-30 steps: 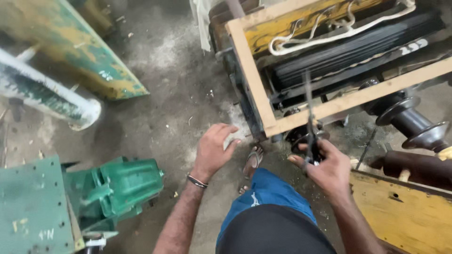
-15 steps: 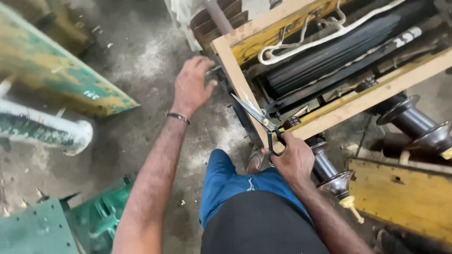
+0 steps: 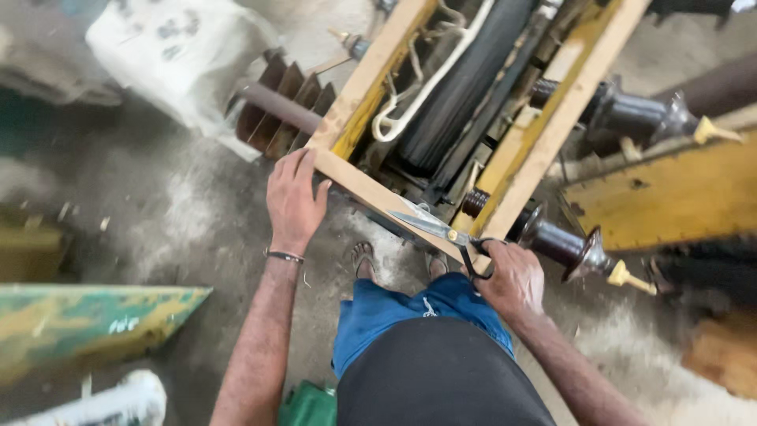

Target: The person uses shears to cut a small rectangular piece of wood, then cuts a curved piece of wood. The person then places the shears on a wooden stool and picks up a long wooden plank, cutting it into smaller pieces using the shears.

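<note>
Left hand (image 3: 293, 197) flat, fingers spread on wooden frame (image 3: 371, 189) corner, right hand (image 3: 512, 278) fingers closed round scissors (image 3: 441, 230) handles — blades lying across frame's near rail, dark insulator (image 3: 564, 244) just beside

A pair of steel scissors with dark loop handles (image 3: 448, 235) lies almost flat across the near rail of the frame, its closed blades pointing left and slightly far, the handles at the right end inside a closed fist. The pale wooden rectangular frame (image 3: 359, 188) sits tilted in the scene, its long rails running from near-centre up toward the far right; yellow-painted strips line its inner edges. Its near-left corner lies under a flat palm, and the near rail runs rightward from there to the scissors.
</note>
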